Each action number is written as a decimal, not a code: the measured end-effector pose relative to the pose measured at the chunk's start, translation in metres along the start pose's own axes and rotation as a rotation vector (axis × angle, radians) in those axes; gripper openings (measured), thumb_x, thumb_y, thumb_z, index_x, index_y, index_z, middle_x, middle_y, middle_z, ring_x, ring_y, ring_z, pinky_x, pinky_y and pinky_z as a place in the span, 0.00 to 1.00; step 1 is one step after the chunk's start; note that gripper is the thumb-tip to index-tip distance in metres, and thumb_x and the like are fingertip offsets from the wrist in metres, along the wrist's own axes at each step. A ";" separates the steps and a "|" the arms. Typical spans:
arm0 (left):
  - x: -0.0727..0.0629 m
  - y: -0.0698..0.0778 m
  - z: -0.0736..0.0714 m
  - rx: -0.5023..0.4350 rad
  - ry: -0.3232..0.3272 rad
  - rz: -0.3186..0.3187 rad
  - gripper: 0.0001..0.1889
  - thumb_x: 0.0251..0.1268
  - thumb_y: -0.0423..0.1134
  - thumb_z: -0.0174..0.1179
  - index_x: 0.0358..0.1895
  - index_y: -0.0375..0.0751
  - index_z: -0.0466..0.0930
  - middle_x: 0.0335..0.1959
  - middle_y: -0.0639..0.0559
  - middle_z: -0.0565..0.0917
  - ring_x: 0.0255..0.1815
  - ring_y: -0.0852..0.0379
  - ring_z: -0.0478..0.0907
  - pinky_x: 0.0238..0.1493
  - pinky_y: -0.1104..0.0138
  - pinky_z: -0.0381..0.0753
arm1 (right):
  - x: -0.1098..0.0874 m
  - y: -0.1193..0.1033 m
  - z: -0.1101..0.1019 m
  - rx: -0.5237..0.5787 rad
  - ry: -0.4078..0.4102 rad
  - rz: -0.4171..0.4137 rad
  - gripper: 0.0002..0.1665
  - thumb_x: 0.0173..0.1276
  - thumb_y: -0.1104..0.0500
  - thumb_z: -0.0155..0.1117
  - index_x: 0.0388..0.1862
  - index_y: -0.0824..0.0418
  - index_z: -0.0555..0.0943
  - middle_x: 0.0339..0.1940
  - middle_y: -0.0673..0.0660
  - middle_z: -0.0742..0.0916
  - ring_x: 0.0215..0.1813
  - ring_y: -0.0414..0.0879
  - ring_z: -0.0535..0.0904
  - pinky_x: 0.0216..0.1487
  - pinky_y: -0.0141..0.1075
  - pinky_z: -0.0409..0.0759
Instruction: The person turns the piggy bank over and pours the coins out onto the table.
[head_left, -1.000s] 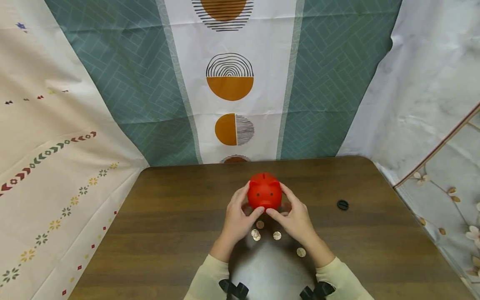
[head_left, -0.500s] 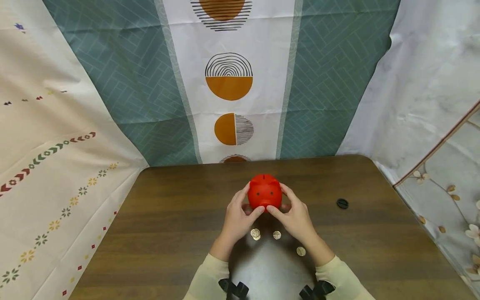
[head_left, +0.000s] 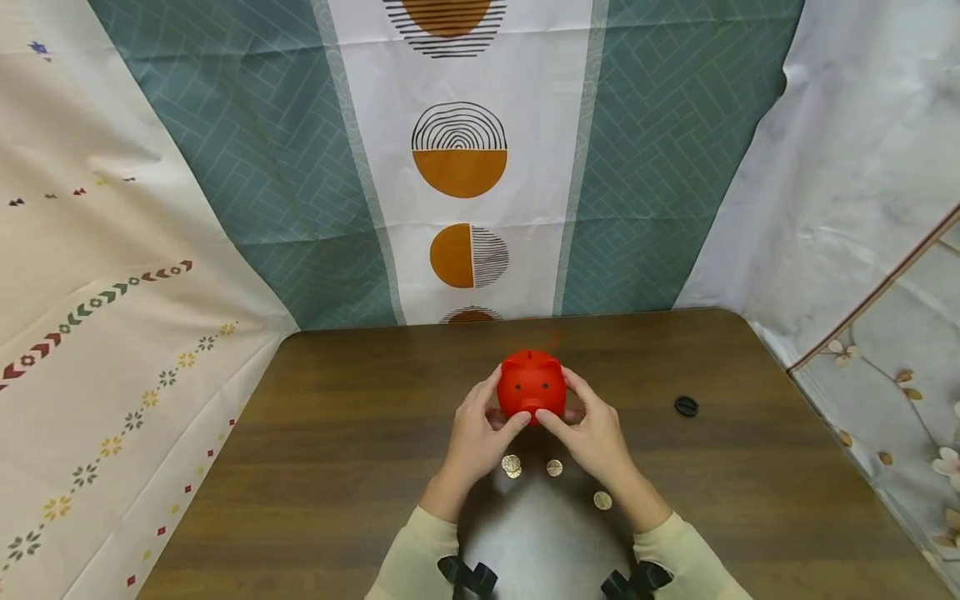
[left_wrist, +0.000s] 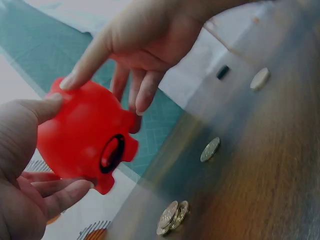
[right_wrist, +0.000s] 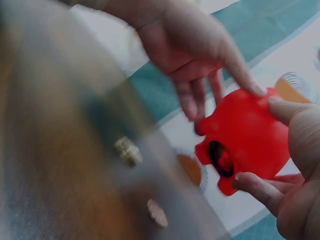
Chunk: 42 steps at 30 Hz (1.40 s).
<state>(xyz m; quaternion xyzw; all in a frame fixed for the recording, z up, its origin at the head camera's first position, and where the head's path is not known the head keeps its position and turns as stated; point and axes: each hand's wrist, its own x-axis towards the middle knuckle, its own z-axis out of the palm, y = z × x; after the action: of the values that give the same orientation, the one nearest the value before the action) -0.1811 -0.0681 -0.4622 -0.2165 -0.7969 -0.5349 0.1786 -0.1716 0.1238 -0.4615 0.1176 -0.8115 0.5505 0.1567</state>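
Observation:
A red piggy bank is held up over the table by both hands, its snout facing me in the head view. My left hand grips its left side, and my right hand grips the right side; both thumbs press near the snout. A coin slot shows on its top. In the left wrist view, a round black-rimmed hole opens in its underside, between the stubby feet. Below lie gold coins: a small overlapping pile, a single coin, and another coin beside my right wrist.
A black round plug lies on the wooden table, right of the hands. Patterned cloths hang behind the table and at both sides. A pale glare covers the tabletop between the forearms.
A coin seen just under the piggy bank one second ago is no longer there separately. The bank has shifted very slightly; both hands keep their grip.

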 end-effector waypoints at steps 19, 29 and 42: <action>0.003 -0.004 0.004 -0.071 0.040 0.096 0.41 0.55 0.40 0.71 0.72 0.48 0.61 0.68 0.47 0.65 0.46 0.49 0.81 0.44 0.60 0.83 | 0.002 -0.001 -0.001 0.072 0.021 -0.145 0.47 0.54 0.61 0.76 0.72 0.51 0.66 0.68 0.57 0.73 0.47 0.53 0.84 0.43 0.39 0.83; -0.002 -0.007 0.002 0.055 -0.120 -0.253 0.39 0.56 0.51 0.69 0.71 0.50 0.62 0.58 0.48 0.74 0.27 0.58 0.78 0.34 0.71 0.82 | -0.001 0.008 0.001 0.043 -0.112 0.172 0.45 0.57 0.47 0.73 0.72 0.52 0.65 0.65 0.63 0.75 0.40 0.54 0.86 0.40 0.38 0.84; 0.002 -0.001 0.003 -0.039 0.042 0.070 0.40 0.55 0.41 0.71 0.71 0.47 0.62 0.68 0.47 0.66 0.44 0.51 0.81 0.43 0.57 0.83 | 0.000 -0.017 0.000 0.054 0.029 -0.169 0.46 0.52 0.69 0.75 0.69 0.66 0.65 0.68 0.66 0.72 0.48 0.62 0.83 0.39 0.43 0.84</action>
<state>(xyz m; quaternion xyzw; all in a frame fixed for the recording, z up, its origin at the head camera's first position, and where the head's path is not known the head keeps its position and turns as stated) -0.1838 -0.0658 -0.4628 -0.2364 -0.7744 -0.5481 0.2096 -0.1656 0.1176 -0.4468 0.1817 -0.7812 0.5586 0.2112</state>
